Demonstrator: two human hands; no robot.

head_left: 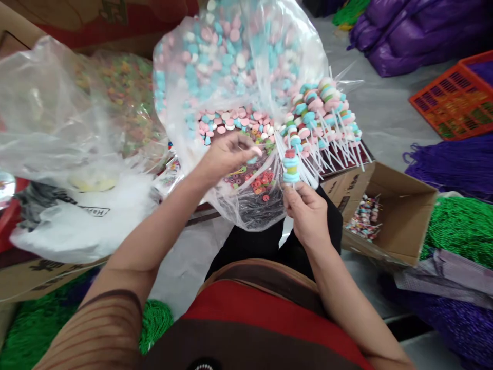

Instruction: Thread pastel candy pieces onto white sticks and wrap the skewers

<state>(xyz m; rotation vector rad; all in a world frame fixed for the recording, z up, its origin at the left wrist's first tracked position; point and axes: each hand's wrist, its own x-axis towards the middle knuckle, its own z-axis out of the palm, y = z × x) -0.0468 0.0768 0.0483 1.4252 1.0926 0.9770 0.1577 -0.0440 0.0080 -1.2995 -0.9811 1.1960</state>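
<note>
- Left hand (231, 151) pinches a pink candy ring (256, 151) inside the clear candy bag (215, 77).
- Right hand (306, 208) grips a fan of candy sticks (319, 121).
- Cardboard box (400, 216) just beside; orange crate (458, 97) well apart.

The left hand (227, 154) reaches into an open clear plastic bag (239, 67) of pink, blue and white ring candies (231, 122), pinching a pink one. The right hand (306, 210) grips a fanned bundle of candy-threaded sticks (323, 123). Beside it lies a cardboard box (389, 210).
</note>
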